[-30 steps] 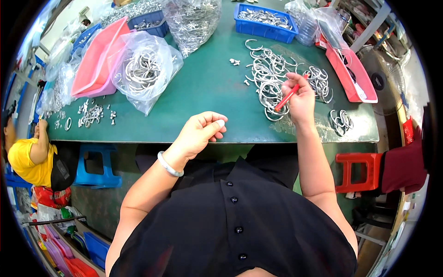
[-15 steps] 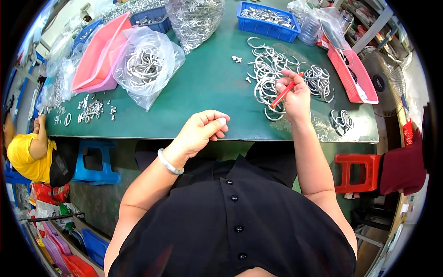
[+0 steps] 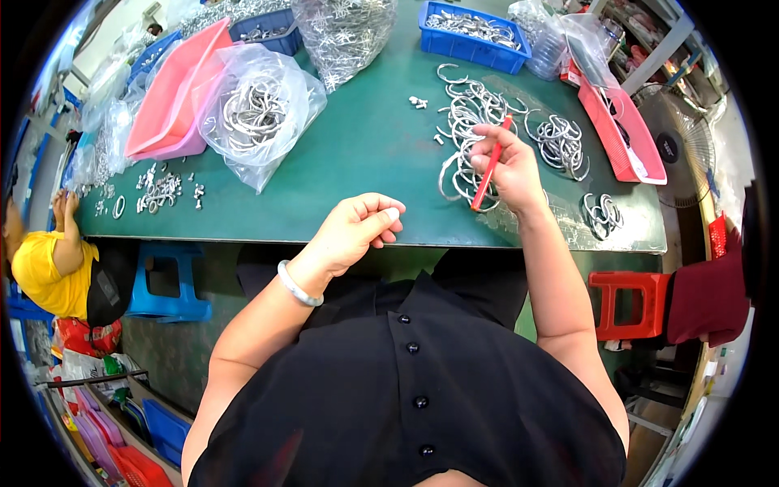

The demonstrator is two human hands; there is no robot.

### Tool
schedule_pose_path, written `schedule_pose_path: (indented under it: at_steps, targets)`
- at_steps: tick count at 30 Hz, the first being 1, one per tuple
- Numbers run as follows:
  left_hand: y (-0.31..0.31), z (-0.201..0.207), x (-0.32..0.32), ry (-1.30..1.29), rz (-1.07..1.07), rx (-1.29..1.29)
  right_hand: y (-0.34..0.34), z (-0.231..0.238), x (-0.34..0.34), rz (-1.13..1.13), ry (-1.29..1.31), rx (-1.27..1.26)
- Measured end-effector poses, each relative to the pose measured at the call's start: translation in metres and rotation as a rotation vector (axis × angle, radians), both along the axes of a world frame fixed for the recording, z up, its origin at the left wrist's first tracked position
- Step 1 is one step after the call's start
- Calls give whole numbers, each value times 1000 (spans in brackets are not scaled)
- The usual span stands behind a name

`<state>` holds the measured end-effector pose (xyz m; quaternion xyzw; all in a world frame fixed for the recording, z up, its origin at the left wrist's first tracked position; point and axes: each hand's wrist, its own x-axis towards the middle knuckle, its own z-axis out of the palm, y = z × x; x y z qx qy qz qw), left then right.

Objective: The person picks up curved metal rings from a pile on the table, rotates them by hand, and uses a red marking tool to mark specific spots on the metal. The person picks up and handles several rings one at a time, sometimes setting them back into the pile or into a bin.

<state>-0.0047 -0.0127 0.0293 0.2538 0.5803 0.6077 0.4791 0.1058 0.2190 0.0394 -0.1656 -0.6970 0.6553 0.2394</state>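
My right hand (image 3: 511, 169) is closed round a slim red pen-like stick (image 3: 492, 165), held slanting over the near end of a pile of silvery curved metal rings (image 3: 479, 105). One large ring (image 3: 449, 188) lies just left of the stick; I cannot tell whether the hand touches it. At the table's front edge my left hand (image 3: 357, 227) is curled, thumb pressed to the fingers; whatever may be in it is hidden. A second, smaller heap of rings (image 3: 558, 144) lies right of my right hand, and a few rings (image 3: 602, 215) lie near the right corner.
On the green table (image 3: 365, 146) stand a clear bag of rings (image 3: 256, 118), a bag of small metal parts (image 3: 345, 40), a blue bin (image 3: 471, 45), pink trays (image 3: 178, 89) and a red basket (image 3: 621, 134). Loose fittings (image 3: 158, 191) lie left. Another person (image 3: 57, 268) sits far left.
My right hand has shifted slightly left, and the red stick in it has turned more upright. My left hand stays where it was.
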Motion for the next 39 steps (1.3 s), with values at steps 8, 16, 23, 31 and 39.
schedule_pose_path:
  at_steps: [8,16,23,31,39]
  targets:
    - [1,2,-1,1,-7,2,5,4,3,95,-61,13]
    - [2,4,1,-11,-23,-24,12,6,7,402,-182,249]
    - [9,5,5,-8,-58,-46,10,-1,4,242,-84,-6]
    - [61,6,27,192,-95,-101,7,-3,5,129,-50,-120]
    - [75,1,23,15,-36,-78,10,-7,9,161,-108,153]
